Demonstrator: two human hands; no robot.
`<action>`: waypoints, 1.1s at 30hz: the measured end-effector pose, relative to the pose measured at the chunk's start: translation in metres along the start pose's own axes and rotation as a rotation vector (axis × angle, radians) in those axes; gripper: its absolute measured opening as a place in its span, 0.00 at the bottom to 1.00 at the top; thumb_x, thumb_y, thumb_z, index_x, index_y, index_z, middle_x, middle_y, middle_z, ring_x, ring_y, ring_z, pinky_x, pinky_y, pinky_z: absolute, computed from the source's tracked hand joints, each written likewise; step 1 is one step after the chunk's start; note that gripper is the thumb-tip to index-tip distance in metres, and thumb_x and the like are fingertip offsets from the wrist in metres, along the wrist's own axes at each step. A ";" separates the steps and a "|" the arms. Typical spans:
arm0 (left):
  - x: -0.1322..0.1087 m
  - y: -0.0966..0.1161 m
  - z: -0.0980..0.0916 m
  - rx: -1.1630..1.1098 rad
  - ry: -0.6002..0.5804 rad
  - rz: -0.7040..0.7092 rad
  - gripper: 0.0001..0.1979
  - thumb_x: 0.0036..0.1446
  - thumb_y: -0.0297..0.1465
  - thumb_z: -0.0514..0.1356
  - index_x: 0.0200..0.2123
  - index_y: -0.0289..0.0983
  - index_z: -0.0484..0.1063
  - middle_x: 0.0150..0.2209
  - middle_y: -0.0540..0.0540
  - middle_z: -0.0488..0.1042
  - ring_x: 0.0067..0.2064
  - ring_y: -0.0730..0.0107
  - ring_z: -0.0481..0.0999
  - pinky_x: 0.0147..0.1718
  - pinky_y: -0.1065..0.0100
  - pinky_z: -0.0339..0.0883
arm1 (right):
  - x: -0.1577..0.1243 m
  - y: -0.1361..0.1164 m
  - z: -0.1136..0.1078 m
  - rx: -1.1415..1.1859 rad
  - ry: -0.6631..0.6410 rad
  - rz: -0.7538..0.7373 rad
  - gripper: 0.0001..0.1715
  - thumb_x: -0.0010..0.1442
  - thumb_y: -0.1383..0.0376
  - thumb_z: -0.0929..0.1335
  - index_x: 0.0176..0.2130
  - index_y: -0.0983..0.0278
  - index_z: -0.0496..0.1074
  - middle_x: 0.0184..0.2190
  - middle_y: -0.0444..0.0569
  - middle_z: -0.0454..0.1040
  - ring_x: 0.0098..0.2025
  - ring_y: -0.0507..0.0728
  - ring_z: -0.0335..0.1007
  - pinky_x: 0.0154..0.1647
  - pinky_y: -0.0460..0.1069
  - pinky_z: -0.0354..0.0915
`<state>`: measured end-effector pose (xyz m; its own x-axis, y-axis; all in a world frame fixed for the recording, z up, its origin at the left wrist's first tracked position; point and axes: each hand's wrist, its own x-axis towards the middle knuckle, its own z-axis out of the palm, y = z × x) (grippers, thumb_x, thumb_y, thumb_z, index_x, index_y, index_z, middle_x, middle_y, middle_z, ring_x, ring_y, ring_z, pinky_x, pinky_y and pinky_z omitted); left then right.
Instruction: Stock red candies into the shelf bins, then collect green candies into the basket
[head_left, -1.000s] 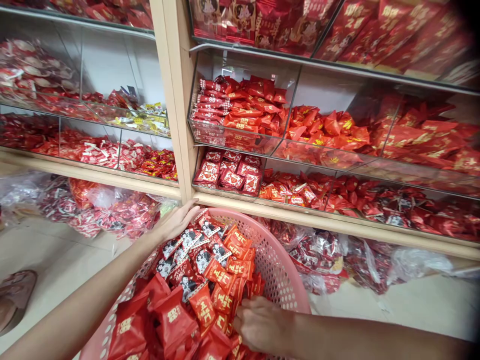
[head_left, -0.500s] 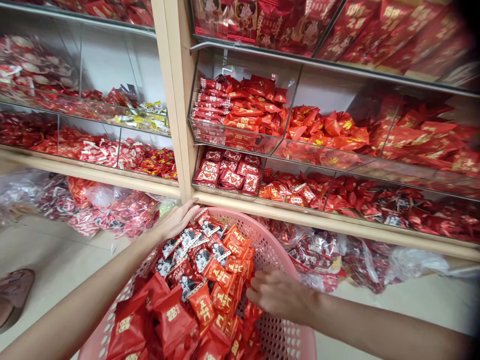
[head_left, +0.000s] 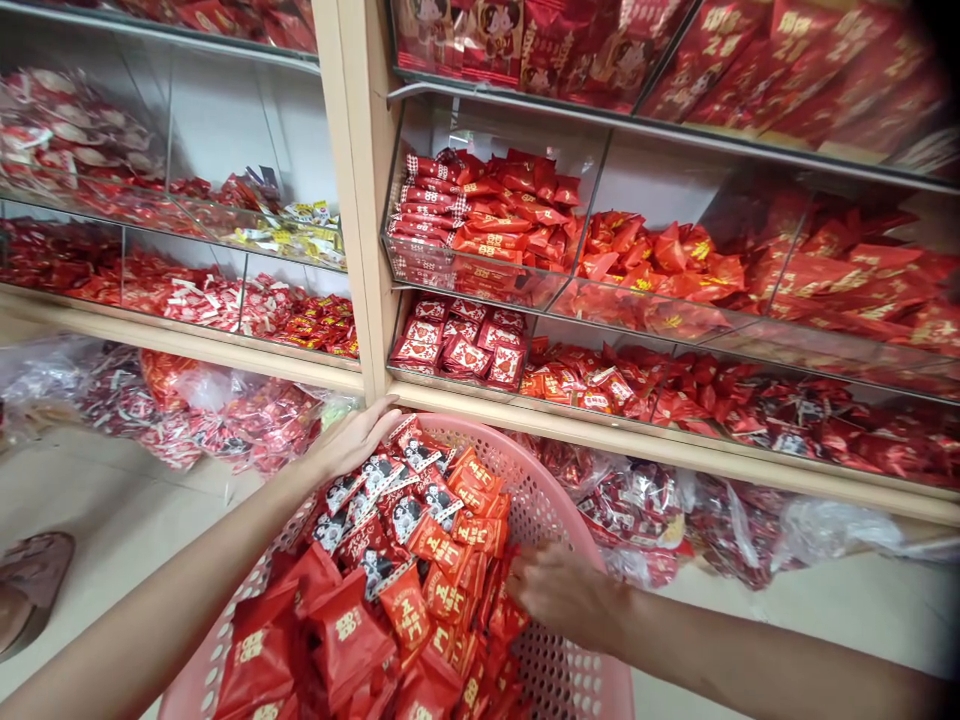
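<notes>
A pink perforated plastic basket (head_left: 559, 490) stands before me, heaped with small wrapped packets. My left hand (head_left: 358, 440) lies along its far left rim, fingers stretched out flat beside black-and-red packets (head_left: 405, 515). Inside the right part of the basket, my right hand (head_left: 551, 595) is closed, its knuckles up and fingertips turned down against small red packets (head_left: 506, 615). What those fingers hold, if anything, is hidden. Orange-red packets with gold print (head_left: 439, 550) fill the middle. Larger red packets (head_left: 349, 635) lie at the near left.
Wooden shelving with clear bins of red packets (head_left: 517, 210) rises just beyond the basket. Its bottom ledge (head_left: 637, 430) runs close to the far rim. Bagged packets (head_left: 217, 410) lie on the floor beneath. Someone's sandalled foot (head_left: 34, 590) shows at the left.
My right hand has moved slightly right, and more of the small red packets show beside its fingers. My left hand stays at the rim. The view has shifted a little.
</notes>
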<state>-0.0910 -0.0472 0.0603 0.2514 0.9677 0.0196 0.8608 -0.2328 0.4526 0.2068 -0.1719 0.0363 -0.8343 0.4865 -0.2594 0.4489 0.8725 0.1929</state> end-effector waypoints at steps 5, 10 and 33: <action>0.002 0.002 0.001 0.035 0.016 -0.046 0.34 0.58 0.53 0.34 0.59 0.42 0.57 0.38 0.44 0.78 0.45 0.54 0.75 0.43 0.61 0.64 | -0.001 -0.007 0.016 0.044 -0.074 -0.022 0.09 0.51 0.74 0.67 0.23 0.64 0.69 0.21 0.47 0.72 0.27 0.54 0.68 0.23 0.49 0.53; -0.001 0.003 -0.002 0.027 -0.012 -0.004 0.34 0.58 0.53 0.35 0.60 0.42 0.56 0.40 0.44 0.77 0.46 0.54 0.74 0.43 0.61 0.64 | 0.003 -0.013 0.025 0.074 -0.098 -0.078 0.08 0.51 0.73 0.67 0.24 0.64 0.70 0.21 0.45 0.73 0.26 0.53 0.68 0.22 0.49 0.53; -0.004 0.009 -0.006 0.066 -0.048 -0.016 0.33 0.58 0.52 0.34 0.60 0.43 0.55 0.43 0.42 0.75 0.47 0.53 0.73 0.43 0.60 0.63 | 0.013 0.028 -0.018 -0.028 -0.035 -0.139 0.09 0.59 0.72 0.62 0.36 0.65 0.71 0.31 0.47 0.75 0.34 0.55 0.70 0.35 0.50 0.61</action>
<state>-0.0870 -0.0522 0.0693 0.2564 0.9661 -0.0305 0.8920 -0.2244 0.3925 0.2029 -0.1423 0.0551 -0.8757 0.3631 -0.3183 0.3204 0.9301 0.1796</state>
